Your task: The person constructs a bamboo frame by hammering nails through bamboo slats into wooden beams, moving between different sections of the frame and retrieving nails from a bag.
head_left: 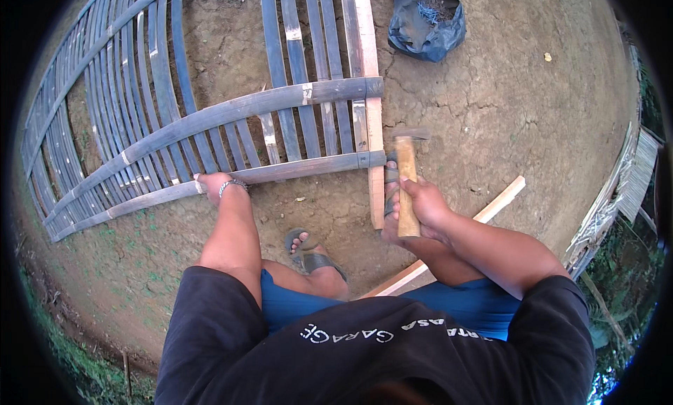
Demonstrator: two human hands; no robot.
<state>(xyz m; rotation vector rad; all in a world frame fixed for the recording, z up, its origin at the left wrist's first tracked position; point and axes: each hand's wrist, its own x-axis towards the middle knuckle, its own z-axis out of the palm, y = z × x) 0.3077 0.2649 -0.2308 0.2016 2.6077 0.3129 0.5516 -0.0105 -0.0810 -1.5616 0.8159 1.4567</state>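
Note:
A bamboo lattice panel (238,111) of dark slats and crosswise poles lies on the ground before me. My left hand (214,186), a chain bracelet at its wrist, is closed around the panel's near bamboo pole (294,169). In my right hand (427,207) is a hammer (406,160), gripped by its thick wooden handle. Its metal head is slightly blurred and sits just right of the panel's corner, apart from the wood. A pale sawn wooden strip (374,125) runs along the panel's right side, under the ends of the bamboo poles.
A black plastic bag (427,26) holding a heap of thin nail-like pieces stands at the far side. Another pale wooden strip (499,199) lies slantwise on the dirt by my right leg. My sandalled left foot (312,254) is near the panel. Woven matting (636,174) edges the right.

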